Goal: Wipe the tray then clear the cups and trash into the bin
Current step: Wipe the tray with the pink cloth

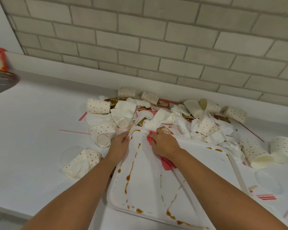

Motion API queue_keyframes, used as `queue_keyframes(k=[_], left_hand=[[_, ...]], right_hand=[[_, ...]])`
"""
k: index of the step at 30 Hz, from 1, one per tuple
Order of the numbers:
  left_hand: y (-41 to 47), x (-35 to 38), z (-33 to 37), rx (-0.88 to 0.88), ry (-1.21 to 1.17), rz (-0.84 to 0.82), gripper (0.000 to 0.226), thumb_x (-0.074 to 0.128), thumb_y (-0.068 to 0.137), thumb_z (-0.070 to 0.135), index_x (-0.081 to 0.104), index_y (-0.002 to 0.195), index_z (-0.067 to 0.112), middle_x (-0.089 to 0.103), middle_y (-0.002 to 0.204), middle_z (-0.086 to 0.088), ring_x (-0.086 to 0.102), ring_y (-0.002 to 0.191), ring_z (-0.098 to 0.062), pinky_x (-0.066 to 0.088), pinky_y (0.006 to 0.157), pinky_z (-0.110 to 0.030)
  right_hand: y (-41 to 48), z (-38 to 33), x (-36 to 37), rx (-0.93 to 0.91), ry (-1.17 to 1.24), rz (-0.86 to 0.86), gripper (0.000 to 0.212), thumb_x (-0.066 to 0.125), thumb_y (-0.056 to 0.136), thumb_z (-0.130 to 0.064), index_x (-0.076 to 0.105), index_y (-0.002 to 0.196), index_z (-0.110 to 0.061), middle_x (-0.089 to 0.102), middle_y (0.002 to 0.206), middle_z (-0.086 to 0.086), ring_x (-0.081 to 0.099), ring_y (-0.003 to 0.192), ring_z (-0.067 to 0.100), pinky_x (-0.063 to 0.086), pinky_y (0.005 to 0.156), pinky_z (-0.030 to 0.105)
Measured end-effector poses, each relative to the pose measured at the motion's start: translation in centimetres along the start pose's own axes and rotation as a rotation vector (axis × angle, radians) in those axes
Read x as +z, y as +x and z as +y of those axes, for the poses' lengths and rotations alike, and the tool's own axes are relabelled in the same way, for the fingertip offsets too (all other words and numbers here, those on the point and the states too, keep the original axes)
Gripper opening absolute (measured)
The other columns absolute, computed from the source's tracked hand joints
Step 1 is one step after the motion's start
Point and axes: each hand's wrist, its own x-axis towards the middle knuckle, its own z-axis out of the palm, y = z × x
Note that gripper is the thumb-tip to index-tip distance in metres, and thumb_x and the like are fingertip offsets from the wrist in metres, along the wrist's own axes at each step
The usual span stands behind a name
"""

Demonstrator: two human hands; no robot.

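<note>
- my left hand (119, 144): fingers curled over the tray (146, 188) at its far rim
- my right hand (165, 143): fingers clutching a red cloth (167, 163) on the tray
- cups (98, 106) heaped just behind

Bright even light; soft blur, bowed edges
</note>
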Motion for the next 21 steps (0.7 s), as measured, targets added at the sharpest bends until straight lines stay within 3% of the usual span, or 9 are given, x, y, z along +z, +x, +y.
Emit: queue_keyframes(k=[4,10,15,19,21], left_hand=[[0.3,0.1,-0.6,-0.017,-0.017,-0.008,0.036,0.038,0.099,0.008,0.055,0.130,0.008,0.059,0.128,-0.004,0.051,0.121,-0.017,0.036,0.101,-0.022],[0.3,0.1,-0.5,-0.002,-0.047,-0.018,0.035,0.038,0.098,0.006,0.057,0.128,0.009,0.061,0.126,-0.002,0.052,0.116,-0.012,0.035,0.099,-0.019],[0.0,0.0,-0.2,0.028,-0.044,-0.023,0.035,0.037,0.098,0.005,0.058,0.126,0.010,0.060,0.115,0.006,0.052,0.108,-0.008,0.038,0.089,-0.011],[0.1,0.1,-0.5,0.063,0.001,0.004,0.034,0.038,0.098,0.005,0.059,0.124,0.008,0.064,0.118,-0.002,0.056,0.109,-0.013,0.040,0.094,-0.019],[0.0,0.0,-0.5,0.059,0.015,0.005,0.035,0.038,0.098,0.006,0.059,0.126,0.010,0.063,0.119,0.000,0.055,0.109,-0.010,0.038,0.094,-0.018]], right_hand=[[-1.0,1.2,-0.6,-0.115,0.071,-0.078,0.039,0.042,0.096,-0.025,0.052,0.133,-0.027,0.047,0.116,0.007,0.055,0.105,0.026,0.043,0.081,0.031],[0.7,1.3,0.1,0.078,0.031,0.080,0.038,0.034,0.099,-0.028,0.055,0.127,-0.016,0.047,0.130,0.008,0.053,0.112,0.029,0.045,0.089,0.038],[1.7,-1.9,0.2,-0.080,0.049,0.048,0.038,0.034,0.099,-0.027,0.052,0.132,-0.021,0.044,0.121,0.007,0.056,0.104,0.031,0.045,0.084,0.037],[-0.3,-2.3,0.1,-0.255,0.096,-0.049,0.038,0.042,0.097,-0.024,0.052,0.133,-0.029,0.042,0.108,0.002,0.055,0.097,0.025,0.043,0.077,0.033],[-1.1,-1.4,-0.1,-0.257,0.129,-0.081,0.037,0.045,0.095,-0.024,0.055,0.130,-0.032,0.038,0.098,-0.005,0.054,0.096,0.021,0.043,0.077,0.031]])
